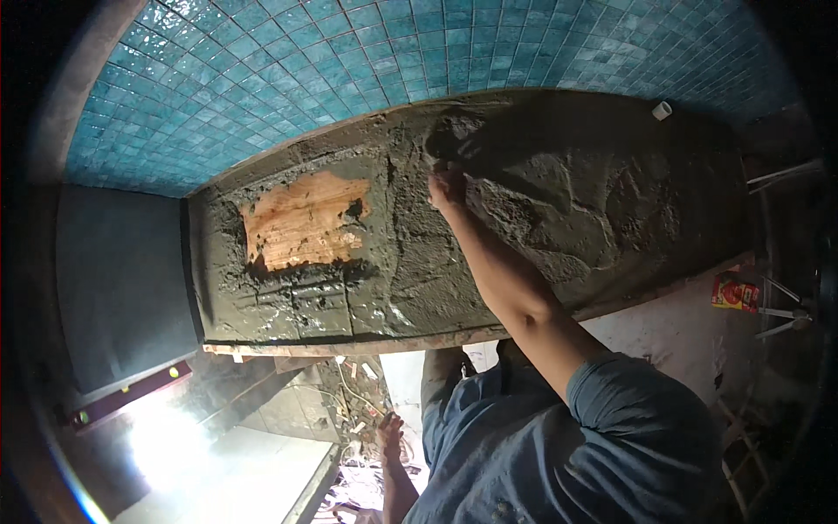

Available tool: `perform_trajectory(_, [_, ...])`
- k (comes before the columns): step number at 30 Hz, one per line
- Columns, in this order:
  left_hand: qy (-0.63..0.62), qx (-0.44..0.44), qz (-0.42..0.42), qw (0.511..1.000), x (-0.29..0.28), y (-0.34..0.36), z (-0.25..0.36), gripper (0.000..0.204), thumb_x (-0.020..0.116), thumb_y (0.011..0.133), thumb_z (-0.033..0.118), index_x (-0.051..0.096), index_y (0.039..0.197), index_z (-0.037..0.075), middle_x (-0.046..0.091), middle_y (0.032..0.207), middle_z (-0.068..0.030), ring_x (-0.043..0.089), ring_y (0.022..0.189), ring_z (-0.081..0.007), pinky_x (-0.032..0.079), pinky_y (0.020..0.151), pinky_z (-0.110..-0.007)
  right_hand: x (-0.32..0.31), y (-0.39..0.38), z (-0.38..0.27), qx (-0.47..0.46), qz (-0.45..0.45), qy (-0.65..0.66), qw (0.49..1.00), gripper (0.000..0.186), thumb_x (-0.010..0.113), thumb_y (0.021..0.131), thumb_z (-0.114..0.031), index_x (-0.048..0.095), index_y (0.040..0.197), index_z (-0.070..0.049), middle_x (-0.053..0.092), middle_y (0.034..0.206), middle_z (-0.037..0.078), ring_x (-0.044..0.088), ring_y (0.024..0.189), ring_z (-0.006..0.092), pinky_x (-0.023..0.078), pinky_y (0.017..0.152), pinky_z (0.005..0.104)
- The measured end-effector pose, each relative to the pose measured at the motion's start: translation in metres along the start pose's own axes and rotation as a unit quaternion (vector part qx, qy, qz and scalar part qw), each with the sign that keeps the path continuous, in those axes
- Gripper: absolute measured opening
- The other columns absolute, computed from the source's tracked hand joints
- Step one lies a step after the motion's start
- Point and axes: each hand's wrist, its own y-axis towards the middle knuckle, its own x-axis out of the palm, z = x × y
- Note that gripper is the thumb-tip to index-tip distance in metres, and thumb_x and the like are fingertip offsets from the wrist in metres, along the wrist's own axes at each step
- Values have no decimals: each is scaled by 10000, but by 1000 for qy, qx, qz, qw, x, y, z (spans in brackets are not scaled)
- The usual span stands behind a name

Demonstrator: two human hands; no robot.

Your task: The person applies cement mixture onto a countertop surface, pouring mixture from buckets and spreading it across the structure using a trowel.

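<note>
Wet grey mortar (541, 227) covers a long counter-like slab in front of me, rough and ridged. My right hand (448, 186) reaches over its middle and is closed at the mortar's surface. A dark shape lies just beyond the fingers; what they grip is hidden. Left of that hand, a bare wooden board (301, 218) shows through the mortar, with grey smears on its face. Thin grooves mark the mortar nearer to me. My left hand (390, 435) hangs low beside my body, away from the slab, its fingers loosely bent with nothing visible in them.
Blue-green tiles (419, 52) line the wall behind the slab. A white pipe stub (662, 110) sticks up at the far right. Wooden edging (375, 347) runs along the front. A dark red spirit level (131, 395), bright lamp (170, 445) and red packet (735, 293) lie around.
</note>
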Motion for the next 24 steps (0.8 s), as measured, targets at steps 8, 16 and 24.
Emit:
perform_trajectory(8, [-6,33,-1,999,-37,60,83,564,703,861,385,530,1306,84,625,1180,-55,611,1094,-237,471,874,-427,65,38,7,-211,19,-179,961,311,409,974,-227,607,961,12,645,936,236,638,826,393,521,693,481])
perform_trajectory(16, [59,-35,-6,998,-36,63,55,542,667,889,348,520,1327,64,607,1238,-112,608,1099,-248,479,841,-403,52,38,-39,-317,-8,-414,853,334,512,905,-310,625,1086,-53,672,856,225,668,805,395,532,728,507])
perform_trajectory(24, [-10,-18,-26,999,-29,49,41,508,664,891,289,526,1320,53,628,1183,-108,618,1059,-241,469,829,-402,-43,56,-70,-199,-34,-518,831,317,503,916,-327,636,1086,-95,668,995,195,662,915,359,526,785,477])
